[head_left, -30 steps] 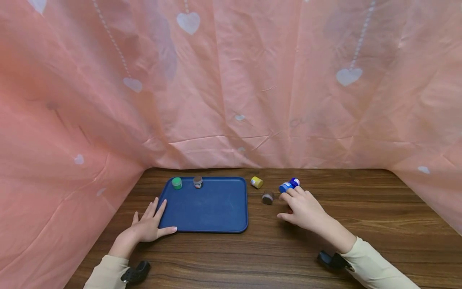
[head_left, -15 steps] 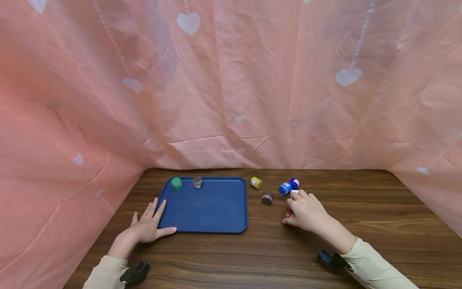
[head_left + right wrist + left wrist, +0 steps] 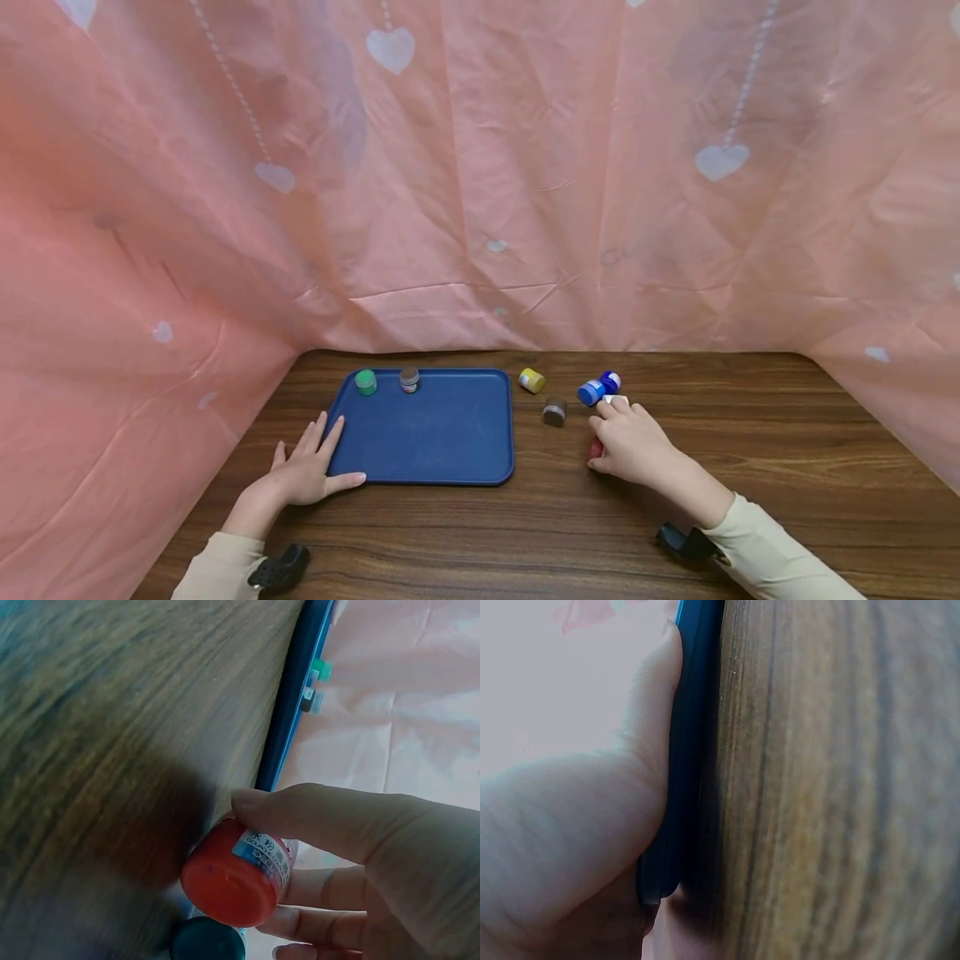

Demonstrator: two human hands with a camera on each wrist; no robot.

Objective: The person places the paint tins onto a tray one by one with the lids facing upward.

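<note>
My right hand (image 3: 632,440) grips a small red paint jar (image 3: 596,449) on the wooden table, right of the blue tray (image 3: 450,467). The right wrist view shows thumb and fingers curled round the red jar (image 3: 236,874), lid toward the camera. My left hand (image 3: 307,468) lies flat on the table with straight fingers, its thumb (image 3: 656,712) pressed along the tray's front left edge (image 3: 682,795). On the tray's far side stand a green jar (image 3: 366,382) and a brown-lidded jar (image 3: 409,379).
Loose on the table beyond my right hand are a yellow jar (image 3: 532,381), a dark brown jar (image 3: 555,412) and two blue jars (image 3: 597,389). A dark-lidded jar (image 3: 208,941) sits right beside the red one. Pink cloth (image 3: 480,167) walls the back and sides.
My right hand drew back from the blue jars, curled its fingers and took hold of the red jar. The left hand and the tray stayed put.
</note>
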